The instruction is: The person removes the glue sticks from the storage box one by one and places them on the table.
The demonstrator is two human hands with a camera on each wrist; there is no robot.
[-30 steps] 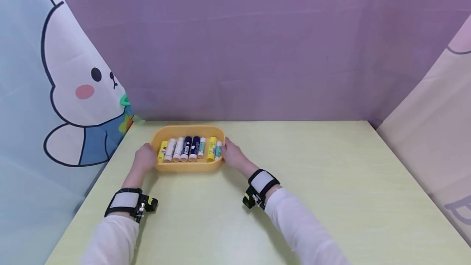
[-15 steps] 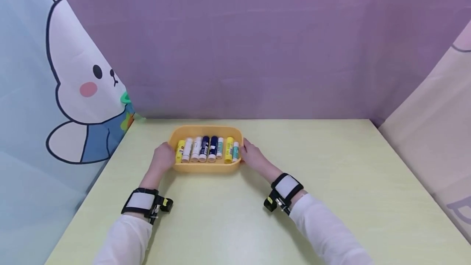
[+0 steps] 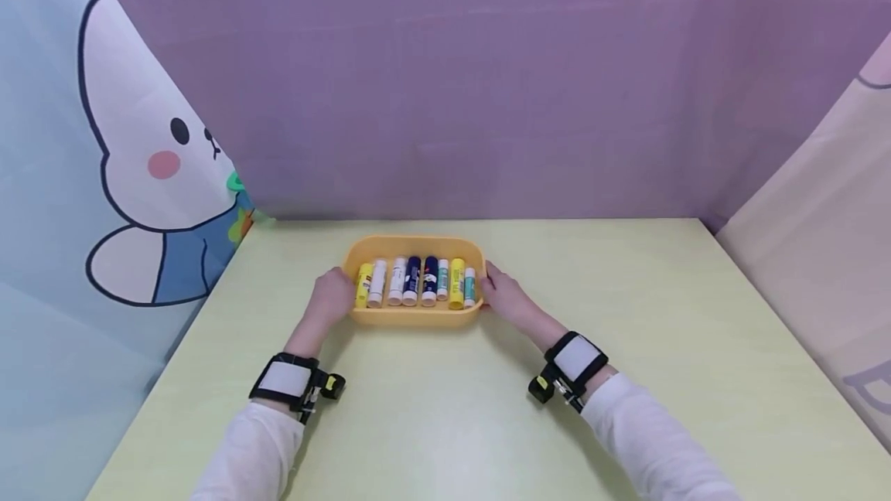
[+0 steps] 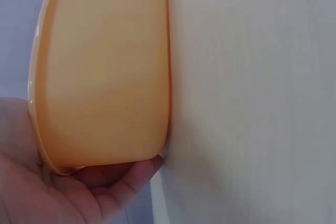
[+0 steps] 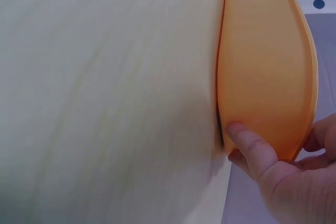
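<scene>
The bare left hand (image 4: 58,195) grips one end of a light-orange, round-cornered plastic tray (image 4: 107,72), fingers curled against its end wall. A pale, faintly streaked surface (image 4: 252,87) stretches alongside; a greyish-purple backdrop (image 4: 18,35) shows beyond the rim.

The tray (image 3: 418,318) is made of smooth plastic, faintly glossy along its rim; the tubes (image 3: 412,281) are seemingly cased in plastic. A soft sheen is carried by the smooth tabletop (image 3: 445,400), while the backdrop (image 3: 445,83) is made of matt, creased cloth.
</scene>
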